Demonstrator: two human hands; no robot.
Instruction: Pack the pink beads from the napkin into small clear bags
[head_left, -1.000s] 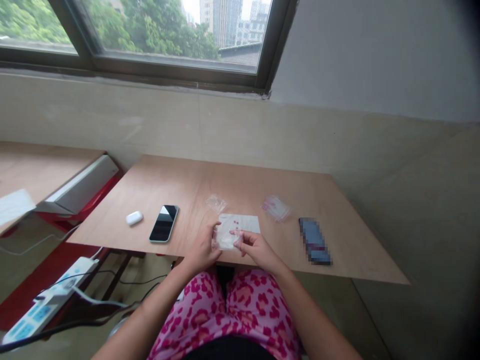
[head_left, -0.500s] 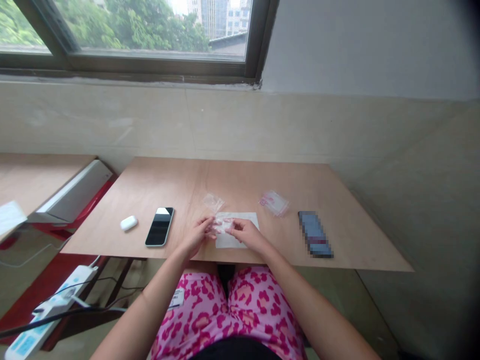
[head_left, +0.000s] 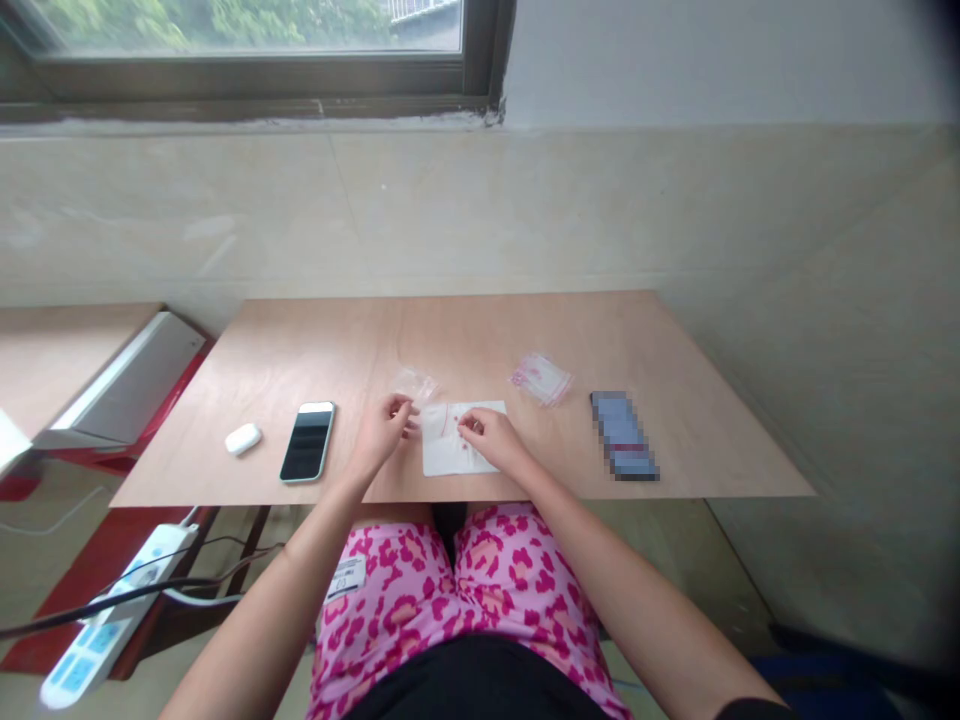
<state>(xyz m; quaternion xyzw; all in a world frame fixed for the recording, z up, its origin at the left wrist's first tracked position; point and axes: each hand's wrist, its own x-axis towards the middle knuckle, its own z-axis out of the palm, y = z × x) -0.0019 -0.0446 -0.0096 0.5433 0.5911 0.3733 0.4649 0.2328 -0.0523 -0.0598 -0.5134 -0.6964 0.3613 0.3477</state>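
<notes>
My right hand [head_left: 491,437] is over a white sheet [head_left: 442,462], with thumb and fingertips pinched together. Whatever the pinch holds is too small to make out. A thin reddish line and several tiny dark red specks show on the sheet around those fingertips. Just left of the sheet is my left hand [head_left: 386,430], its fingers loosely curled and apart, with nothing visible in them. Beyond its fingertips lies a crumpled clear plastic bag [head_left: 414,382], partly hidden by the hand.
Clear bags with pink edges [head_left: 541,380] are stacked at the back right. A phone with a pixelated screen [head_left: 624,437] lies further right. To the left are another phone [head_left: 307,443] and a white earbud case [head_left: 243,439]. A power strip [head_left: 120,610] with cables sits below the table's left side.
A clear plastic piece stretched between both hands is no longer held there. My left hand has moved left off the sheet, uncovering it. The head view has tilted downward.
</notes>
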